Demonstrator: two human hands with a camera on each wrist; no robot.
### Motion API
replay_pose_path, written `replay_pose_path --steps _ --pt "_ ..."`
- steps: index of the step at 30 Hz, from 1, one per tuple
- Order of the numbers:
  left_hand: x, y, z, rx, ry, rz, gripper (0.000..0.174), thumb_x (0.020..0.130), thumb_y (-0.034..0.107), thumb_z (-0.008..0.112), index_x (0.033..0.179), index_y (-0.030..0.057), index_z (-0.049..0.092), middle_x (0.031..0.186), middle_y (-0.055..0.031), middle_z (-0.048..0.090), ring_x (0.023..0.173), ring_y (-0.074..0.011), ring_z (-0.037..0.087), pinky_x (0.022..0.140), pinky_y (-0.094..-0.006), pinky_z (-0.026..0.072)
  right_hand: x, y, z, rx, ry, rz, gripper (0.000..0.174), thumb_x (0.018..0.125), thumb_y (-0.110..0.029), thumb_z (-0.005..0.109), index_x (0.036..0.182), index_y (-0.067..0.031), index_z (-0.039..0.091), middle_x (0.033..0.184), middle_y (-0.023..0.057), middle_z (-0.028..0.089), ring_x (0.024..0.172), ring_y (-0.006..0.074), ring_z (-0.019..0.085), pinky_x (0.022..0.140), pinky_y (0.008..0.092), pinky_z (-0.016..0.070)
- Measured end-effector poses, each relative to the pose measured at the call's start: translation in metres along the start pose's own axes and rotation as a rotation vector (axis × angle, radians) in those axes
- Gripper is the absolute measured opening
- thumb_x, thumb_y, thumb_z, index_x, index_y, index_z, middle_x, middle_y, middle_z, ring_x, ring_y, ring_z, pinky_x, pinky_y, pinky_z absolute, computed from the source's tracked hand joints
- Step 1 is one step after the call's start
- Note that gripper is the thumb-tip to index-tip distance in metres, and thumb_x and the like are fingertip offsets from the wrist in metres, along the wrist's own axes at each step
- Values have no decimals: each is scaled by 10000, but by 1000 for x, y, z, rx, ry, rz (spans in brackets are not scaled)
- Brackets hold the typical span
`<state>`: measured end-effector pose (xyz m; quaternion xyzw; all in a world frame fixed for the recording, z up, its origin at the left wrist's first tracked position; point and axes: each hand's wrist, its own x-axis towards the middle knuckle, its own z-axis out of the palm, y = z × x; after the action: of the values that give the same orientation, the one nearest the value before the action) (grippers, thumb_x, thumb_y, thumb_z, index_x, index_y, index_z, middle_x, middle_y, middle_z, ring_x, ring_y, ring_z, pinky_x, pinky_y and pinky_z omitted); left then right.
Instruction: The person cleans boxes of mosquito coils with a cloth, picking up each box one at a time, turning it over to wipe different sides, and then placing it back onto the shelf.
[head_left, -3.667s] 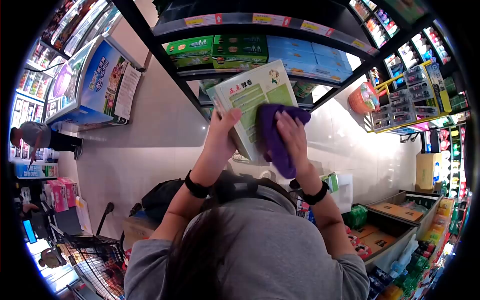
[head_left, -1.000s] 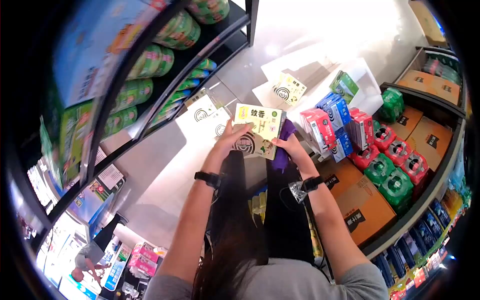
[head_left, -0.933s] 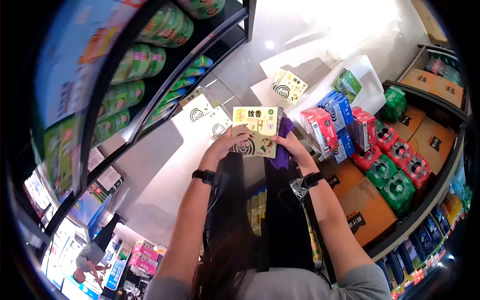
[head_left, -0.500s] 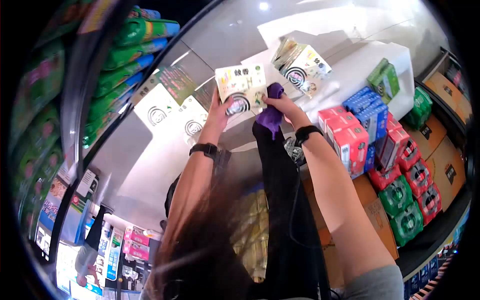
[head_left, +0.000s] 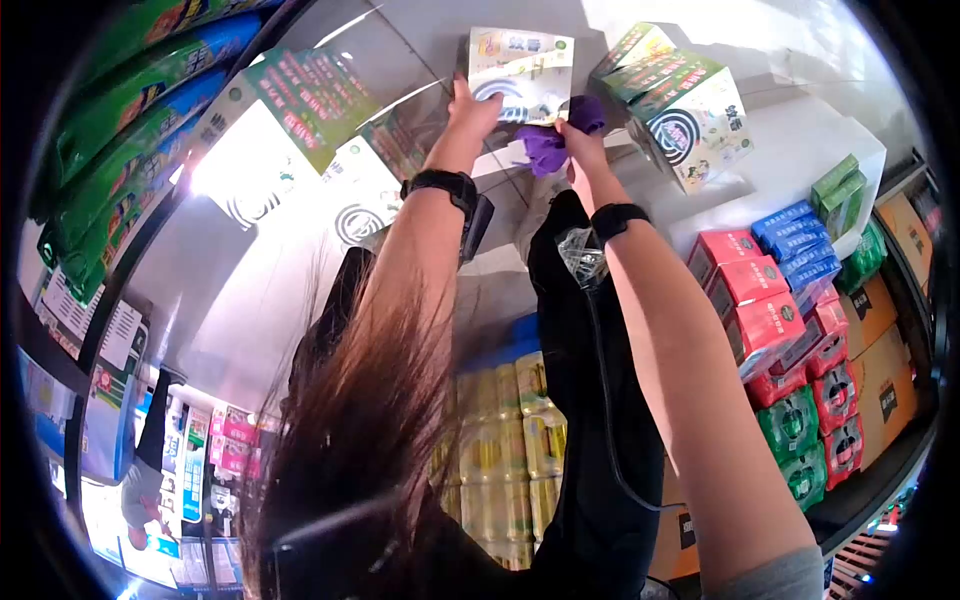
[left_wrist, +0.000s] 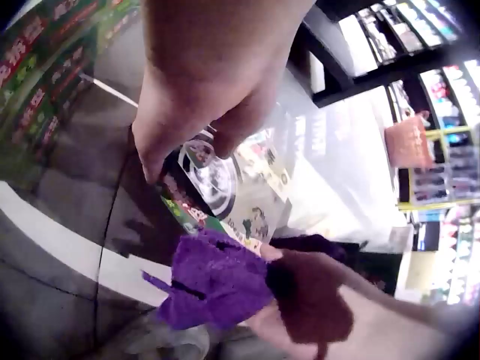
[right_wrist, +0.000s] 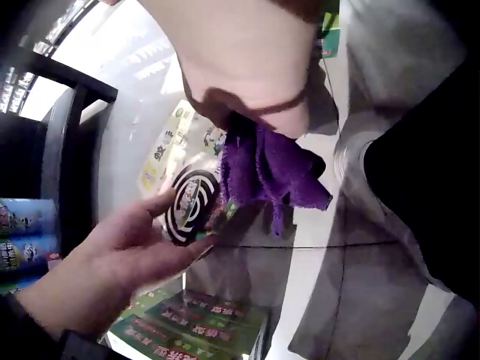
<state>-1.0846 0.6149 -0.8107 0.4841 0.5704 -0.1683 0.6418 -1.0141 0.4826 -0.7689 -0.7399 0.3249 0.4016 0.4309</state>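
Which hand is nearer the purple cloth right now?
Right. The right hand grips the purple cloth beside the coil box. The left hand holds the box's opposite edge, apart from the cloth.

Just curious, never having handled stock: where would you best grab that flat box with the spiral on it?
Probably by its narrow side edges, coming from the near end. The box is broad but thin, so fingers span its thickness; the left hand pinches one edge so, and the right hand, holding the purple cloth, steadies the other.
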Motion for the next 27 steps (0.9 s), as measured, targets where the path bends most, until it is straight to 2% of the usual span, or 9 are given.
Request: replay_pose_path --steps 1,5,8,13,19,21,24,26,27 --pt "-1 -2 0 68 -36 -25 950 786 210 635 1372 -17 -77 1238 -177 441 1124 -245 443 966 -315 324 11 11 -1 1 -5 5 373 718 -75 635 1062 7 515 915 93 594 796 192 578 684 336 460" --pt "-60 20 -23 -19 -292 31 905 734 276 658 1394 33 89 1313 -184 372 1170 -266 414 941 -357 360 17 35 -12 -390 141 -528 321 664 -111 610 972 -38 561 812 168 618 732 306 607 664 377 463" --pt "-83 -23 -36 340 52 219 761 751 248 633 1359 36 226 1192 -180 484 1057 -232 506 847 -337 418 -60 4 -3 -512 179 -521 244 675 -118 604 907 -43 584 741 145 627 746 302 624 660 380 468" --pt "-171 -50 -98 212 321 211 376 786 191 592 1089 9 463 759 -87 551 667 -199 552 637 -302 446 -109 16 24 -607 -312 -405 372 643 -230 593 942 -10 607 785 185 633 758 317 617 700 364 464" --pt "-173 -94 -190 64 647 -1 663 738 212 647 1251 -30 303 1200 -216 358 1117 -321 395 904 -394 373 -116 38 91 -710 -476 -295 304 632 -233 581 796 19 625 748 189 631 737 306 622 650 363 463" --pt "-144 -111 -210 -66 530 -152 792 709 235 669 1326 -19 241 1270 -224 342 1185 -338 356 962 -404 331 -119 39 106 -606 -526 -209 232 684 -124 560 828 55 596 725 62 598 637 136 547 583 276 429" --pt "-134 -117 -224 -282 227 -28 758 699 245 664 1321 23 292 1252 -213 385 1186 -326 362 973 -381 315 -129 34 116 -716 -616 -233 254 702 -163 558 847 43 588 758 71 597 694 137 554 623 276 426" --pt "-119 -127 -232 166 -228 601 752 703 259 647 1338 76 288 1249 -197 412 1178 -293 378 979 -361 297 -125 40 119 -670 -662 -160 280 716 -156 553 916 39 576 805 78 592 727 151 563 645 276 436" --pt "-120 -126 -227 154 -221 598 752 703 259 647 1338 76 288 1249 -197 412 1178 -293 378 979 -361 297 -127 42 120 -600 -645 -133 295 720 -155 552 943 39 569 831 80 590 733 156 566 649 278 441"
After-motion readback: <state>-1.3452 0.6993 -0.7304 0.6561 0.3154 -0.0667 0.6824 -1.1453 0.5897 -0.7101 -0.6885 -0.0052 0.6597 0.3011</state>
